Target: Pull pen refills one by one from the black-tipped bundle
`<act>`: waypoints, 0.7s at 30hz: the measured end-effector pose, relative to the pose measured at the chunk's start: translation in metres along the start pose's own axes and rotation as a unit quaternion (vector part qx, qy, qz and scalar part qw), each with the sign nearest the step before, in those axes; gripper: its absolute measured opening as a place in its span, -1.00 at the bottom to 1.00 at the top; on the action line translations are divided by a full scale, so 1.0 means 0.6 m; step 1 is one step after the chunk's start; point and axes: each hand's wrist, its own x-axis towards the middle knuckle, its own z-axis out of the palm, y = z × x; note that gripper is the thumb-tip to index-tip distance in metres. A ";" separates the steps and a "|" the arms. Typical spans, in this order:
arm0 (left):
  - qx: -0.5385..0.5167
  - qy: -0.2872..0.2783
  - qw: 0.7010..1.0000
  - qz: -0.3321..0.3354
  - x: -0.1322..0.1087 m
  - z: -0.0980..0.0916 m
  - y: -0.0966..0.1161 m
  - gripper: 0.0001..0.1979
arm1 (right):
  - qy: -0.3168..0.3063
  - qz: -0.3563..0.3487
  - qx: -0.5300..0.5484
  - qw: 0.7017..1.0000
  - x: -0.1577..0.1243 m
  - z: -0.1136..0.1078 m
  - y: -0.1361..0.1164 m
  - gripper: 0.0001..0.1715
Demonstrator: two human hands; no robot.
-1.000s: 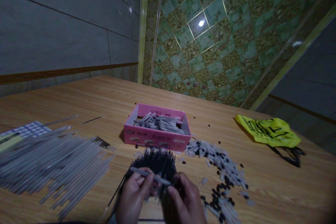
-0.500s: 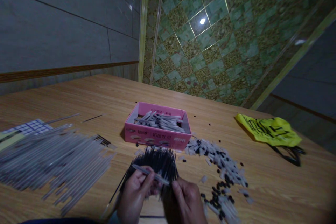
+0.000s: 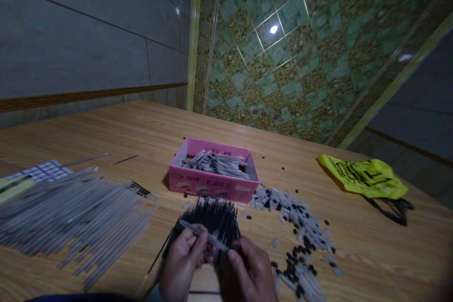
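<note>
My left hand (image 3: pixel 182 259) is closed around a pen (image 3: pixel 203 234) with a translucent barrel, which slants down to the right. At the pen's right end, my right hand (image 3: pixel 253 266) pinches with thumb and index finger; any small part between them is hidden. Just beyond both hands lies a dense bundle of dark, thin pen refills (image 3: pixel 217 214). Behind the bundle stands an open pink box (image 3: pixel 212 188), with many finished-looking pens (image 3: pixel 219 164) inside it.
Clear empty barrels (image 3: pixel 95 222) spread over the left of the wooden table (image 3: pixel 293 179). Small whitish caps (image 3: pixel 307 224) and black plugs (image 3: pixel 295 255) are scattered at the right. Farther right is a yellow bag (image 3: pixel 364 177) with black straps. Tiled walls enclose the table.
My right hand has shifted slightly, its fingertips now closer around the pen's right end. The left hand holds the pen in nearly the same place.
</note>
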 end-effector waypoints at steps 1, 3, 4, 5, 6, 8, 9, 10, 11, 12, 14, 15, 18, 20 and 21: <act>0.002 0.000 1.000 0.000 0.000 0.001 0.001 -0.74 | -0.004 0.000 -0.002 1.000 -0.002 0.001 -0.001 -0.65; 0.002 0.001 1.000 -0.002 0.000 0.002 0.004 -0.74 | -0.016 0.006 -0.010 1.000 -0.002 -0.001 -0.002 -0.63; 0.000 0.003 1.000 -0.003 0.001 0.003 0.005 -0.73 | -0.018 0.010 -0.017 1.000 0.000 -0.003 -0.003 -0.65; -0.001 0.008 1.000 -0.006 0.001 0.003 0.006 -0.73 | -0.014 0.016 -0.025 0.999 0.004 -0.008 -0.003 -0.68; -0.001 0.014 1.000 -0.011 0.001 0.003 0.007 -0.72 | -0.005 0.021 -0.040 0.999 0.010 -0.014 -0.002 -0.73; -0.005 0.030 0.999 -0.023 0.001 0.003 0.008 -0.70 | 0.018 0.018 -0.091 0.996 0.028 -0.028 0.006 -0.79; -0.008 0.034 0.999 -0.029 0.000 0.003 0.008 -0.68 | 0.026 0.010 -0.126 0.992 0.038 -0.035 0.012 -0.76; -0.013 0.033 0.999 -0.036 -0.001 0.004 0.009 -0.66 | 0.020 -0.004 -0.162 0.987 0.048 -0.040 0.021 -0.70; -0.019 0.028 0.998 -0.045 -0.003 0.005 0.009 -0.64 | 0.013 -0.017 -0.192 0.981 0.057 -0.044 0.032 -0.63; -0.024 0.020 0.998 -0.055 -0.004 0.006 0.010 -0.61 | 0.006 -0.027 -0.218 0.976 0.063 -0.046 0.044 -0.57; -0.030 -0.002 0.997 -0.069 -0.006 0.007 0.010 -0.58 | 0.002 -0.027 -0.251 0.968 0.069 -0.044 0.067 -0.48; -0.027 -0.013 0.997 -0.069 -0.006 0.007 0.009 -0.57 | 0.007 -0.020 -0.258 0.966 0.070 -0.042 0.077 -0.45; 0.022 -0.042 0.998 -0.052 -0.003 0.006 0.006 -0.55 | 0.031 0.004 -0.258 0.966 0.066 -0.033 0.096 -0.51; 0.063 -0.049 0.996 -0.045 -0.001 0.005 0.006 -0.53 | 0.041 0.012 -0.250 0.967 0.065 -0.031 0.099 -0.62; 0.080 -0.047 0.995 -0.042 0.000 0.004 0.006 -0.53 | 0.046 0.015 -0.246 0.968 0.064 -0.032 0.099 -0.67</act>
